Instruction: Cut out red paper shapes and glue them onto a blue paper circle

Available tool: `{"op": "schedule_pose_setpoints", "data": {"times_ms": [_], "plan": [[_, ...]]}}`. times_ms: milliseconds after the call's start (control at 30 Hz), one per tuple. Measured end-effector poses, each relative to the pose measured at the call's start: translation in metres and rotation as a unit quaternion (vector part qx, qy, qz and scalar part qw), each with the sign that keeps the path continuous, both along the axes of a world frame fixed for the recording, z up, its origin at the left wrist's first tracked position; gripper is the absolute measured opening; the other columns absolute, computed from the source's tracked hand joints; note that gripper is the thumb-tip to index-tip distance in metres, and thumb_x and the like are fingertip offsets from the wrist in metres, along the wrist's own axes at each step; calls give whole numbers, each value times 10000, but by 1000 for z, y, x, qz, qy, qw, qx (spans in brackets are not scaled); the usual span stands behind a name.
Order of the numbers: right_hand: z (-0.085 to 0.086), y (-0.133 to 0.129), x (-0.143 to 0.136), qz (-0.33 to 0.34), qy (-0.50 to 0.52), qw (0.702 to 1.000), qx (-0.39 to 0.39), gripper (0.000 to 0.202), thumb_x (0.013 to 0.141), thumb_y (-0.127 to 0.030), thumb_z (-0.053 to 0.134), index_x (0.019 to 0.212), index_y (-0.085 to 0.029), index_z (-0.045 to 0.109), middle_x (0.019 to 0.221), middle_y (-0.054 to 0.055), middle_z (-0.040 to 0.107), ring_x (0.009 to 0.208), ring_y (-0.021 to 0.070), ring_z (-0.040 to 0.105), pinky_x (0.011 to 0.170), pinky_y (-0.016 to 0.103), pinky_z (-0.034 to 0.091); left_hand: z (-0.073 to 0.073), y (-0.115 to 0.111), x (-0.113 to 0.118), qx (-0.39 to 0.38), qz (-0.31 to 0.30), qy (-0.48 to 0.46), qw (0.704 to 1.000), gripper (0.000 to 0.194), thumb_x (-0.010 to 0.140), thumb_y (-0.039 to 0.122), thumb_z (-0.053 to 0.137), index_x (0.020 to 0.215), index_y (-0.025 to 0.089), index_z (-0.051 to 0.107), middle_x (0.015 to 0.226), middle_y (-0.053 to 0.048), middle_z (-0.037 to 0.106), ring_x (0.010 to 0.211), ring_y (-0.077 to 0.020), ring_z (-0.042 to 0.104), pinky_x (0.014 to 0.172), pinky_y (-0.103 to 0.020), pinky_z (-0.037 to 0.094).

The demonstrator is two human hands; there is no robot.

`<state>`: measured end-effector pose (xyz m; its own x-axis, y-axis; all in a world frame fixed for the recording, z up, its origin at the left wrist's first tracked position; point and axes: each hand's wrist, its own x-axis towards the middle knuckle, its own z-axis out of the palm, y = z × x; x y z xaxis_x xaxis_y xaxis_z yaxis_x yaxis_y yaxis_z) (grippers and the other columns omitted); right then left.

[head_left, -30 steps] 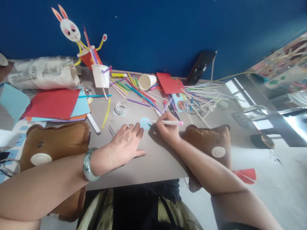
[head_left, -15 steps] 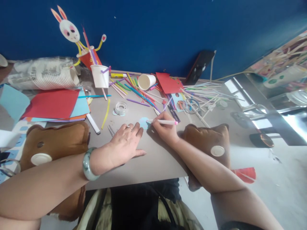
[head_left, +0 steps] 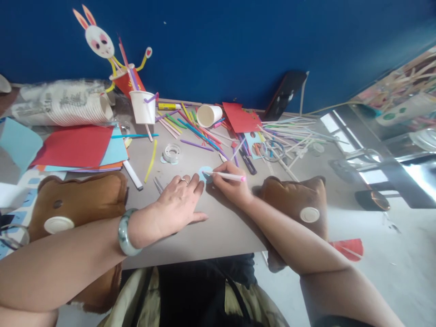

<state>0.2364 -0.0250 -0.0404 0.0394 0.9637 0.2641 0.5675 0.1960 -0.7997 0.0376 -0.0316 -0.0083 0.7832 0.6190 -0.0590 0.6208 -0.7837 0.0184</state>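
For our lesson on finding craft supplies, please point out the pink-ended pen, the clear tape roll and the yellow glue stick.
Pen (head_left: 226, 175): head view, middle of its white barrel.
Tape roll (head_left: 171, 148): head view, upper part of its ring.
Glue stick (head_left: 166, 106): head view, its yellow body.

Ring: a slim silvery band with a small raised top was on a finger of the left hand (head_left: 179, 202).
Bangle (head_left: 126, 232): thick, rounded, glossy, pale grey-green with darker green mottling.
Garment (head_left: 190, 290): black in the middle, with blotchy olive-and-cream cloth (head_left: 146, 290) at both sides.
Right sleeve edge (head_left: 340, 322): dark, plain.
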Motion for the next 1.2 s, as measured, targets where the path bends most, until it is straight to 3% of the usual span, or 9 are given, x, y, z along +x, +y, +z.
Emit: {"op": "schedule_pose_setpoints", "data": {"times_ms": [367, 1200], "plan": [[-1, 1, 1, 17, -3, 1000, -1, 54, 810, -230, 632, 767, -202, 614, 647, -12, 653, 579, 126, 567, 560, 251, 437, -15, 2, -5, 6, -6, -35, 999, 787, 844, 678, 574, 1367, 98, 478, 1358, -201, 530, 1166, -345, 533, 1036, -466, 329], [0, 0, 1, 11, -11, 1000, -15, 57, 764, -212, 610, 719, -211, 576, 625, -25, 613, 573, 127, 537, 554, 258, 422, -12, 2, -4, -3, -9, -22, 1000, 769, 853, 652, 579, 1363, 87, 471, 1351, -202, 532, 1126, -342, 546, 1013, -474, 348]]}}
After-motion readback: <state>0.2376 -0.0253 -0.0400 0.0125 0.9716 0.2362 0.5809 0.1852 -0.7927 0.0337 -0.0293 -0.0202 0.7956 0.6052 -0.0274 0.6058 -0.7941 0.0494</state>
